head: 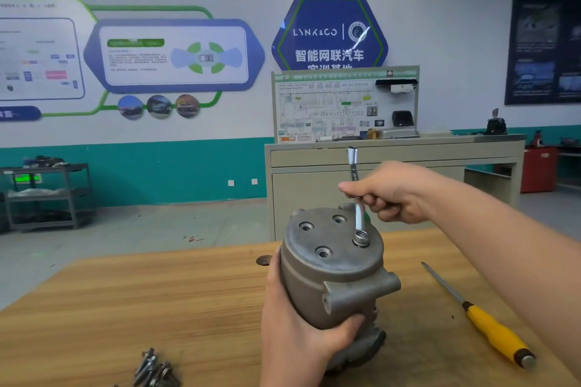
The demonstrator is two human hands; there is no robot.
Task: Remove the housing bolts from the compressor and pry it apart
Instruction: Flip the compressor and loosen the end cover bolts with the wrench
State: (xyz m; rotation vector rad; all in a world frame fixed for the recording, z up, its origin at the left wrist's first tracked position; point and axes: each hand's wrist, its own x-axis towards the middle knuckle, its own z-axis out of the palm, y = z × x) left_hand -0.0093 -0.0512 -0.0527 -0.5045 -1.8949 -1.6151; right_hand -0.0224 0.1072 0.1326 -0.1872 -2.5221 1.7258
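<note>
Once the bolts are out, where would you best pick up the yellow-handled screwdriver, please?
Probably by the yellow handle of the screwdriver, coming from above on the right: it lies flat on the table, handle end nearest, thin shaft pointing away.

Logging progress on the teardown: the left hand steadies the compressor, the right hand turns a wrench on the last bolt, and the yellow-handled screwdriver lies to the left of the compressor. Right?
Not quite. The head view shows the yellow-handled screwdriver lying on the table to the right of the compressor, not the left. The rest holds: the left hand steadies the compressor and the right hand holds the wrench on the last bolt.
</note>
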